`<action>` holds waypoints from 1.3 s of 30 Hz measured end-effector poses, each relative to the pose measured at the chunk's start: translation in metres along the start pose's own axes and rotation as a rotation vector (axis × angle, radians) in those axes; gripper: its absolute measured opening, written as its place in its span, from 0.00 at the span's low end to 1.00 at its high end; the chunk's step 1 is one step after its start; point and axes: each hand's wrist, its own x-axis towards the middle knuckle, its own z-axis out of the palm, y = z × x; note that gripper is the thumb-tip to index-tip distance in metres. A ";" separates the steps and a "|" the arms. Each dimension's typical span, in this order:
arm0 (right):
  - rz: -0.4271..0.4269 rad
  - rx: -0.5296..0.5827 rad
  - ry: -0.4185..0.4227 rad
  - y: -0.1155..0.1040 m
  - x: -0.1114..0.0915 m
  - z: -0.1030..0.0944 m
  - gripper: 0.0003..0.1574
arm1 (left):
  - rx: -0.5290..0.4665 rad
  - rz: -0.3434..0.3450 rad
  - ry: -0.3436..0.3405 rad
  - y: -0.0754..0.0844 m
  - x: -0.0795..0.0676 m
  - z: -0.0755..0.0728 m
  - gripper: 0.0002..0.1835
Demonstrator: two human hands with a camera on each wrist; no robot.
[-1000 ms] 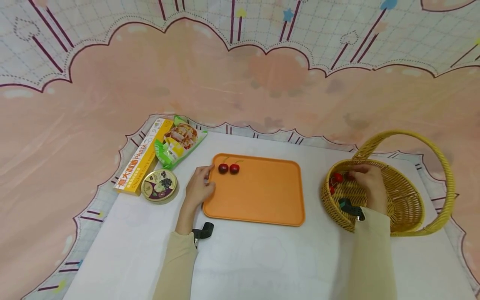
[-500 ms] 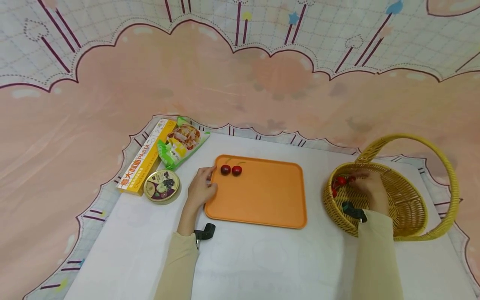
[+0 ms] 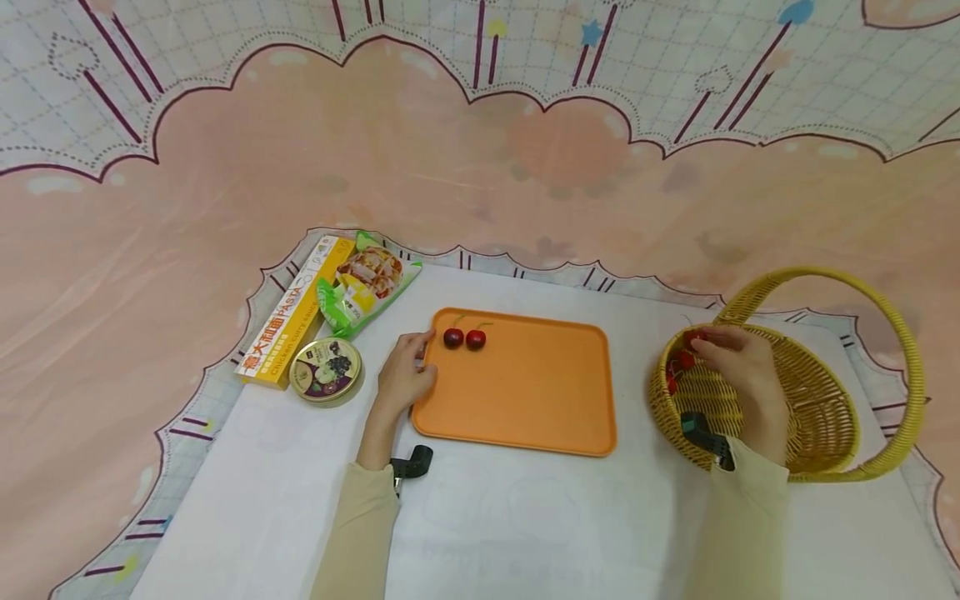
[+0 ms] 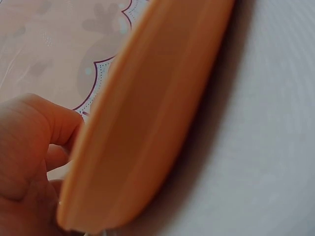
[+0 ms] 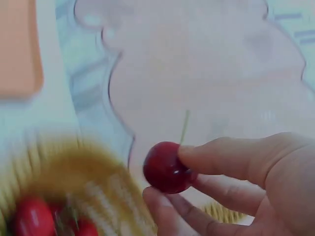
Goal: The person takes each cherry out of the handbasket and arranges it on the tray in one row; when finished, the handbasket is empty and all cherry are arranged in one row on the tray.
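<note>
My right hand [image 3: 746, 375] pinches a dark red cherry [image 5: 167, 168] by its body, a thin green stem rising from it. It is above the left part of the yellow wicker basket [image 3: 821, 412]. Inside that basket lie more cherries [image 5: 34, 217], partly hidden by the rim in the right wrist view. My left hand [image 3: 405, 375] holds the left edge of the orange tray [image 3: 525, 392], thumb at the rim; some of its fingers are hidden in the left wrist view. Two cherries, a darker one [image 3: 453, 337] and a brighter one [image 3: 476, 339], lie side by side in the tray's far left corner.
Left of the tray are a yellow pasta box [image 3: 296, 312], a green snack bag [image 3: 367, 283] leaning over its edge, and a round tin [image 3: 326, 369]. The basket's tall handle [image 3: 911, 358] arches on its right side. A patterned cloth hangs behind the white table [image 3: 510, 533].
My right hand has come up from inside the basket with a cherry between its fingers. The left hand keeps its place at the tray, and the tray's two cherries have not moved.
</note>
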 end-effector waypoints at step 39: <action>-0.060 0.213 -0.107 -0.060 0.031 0.246 0.14 | 0.008 0.006 0.027 -0.001 0.000 0.001 0.33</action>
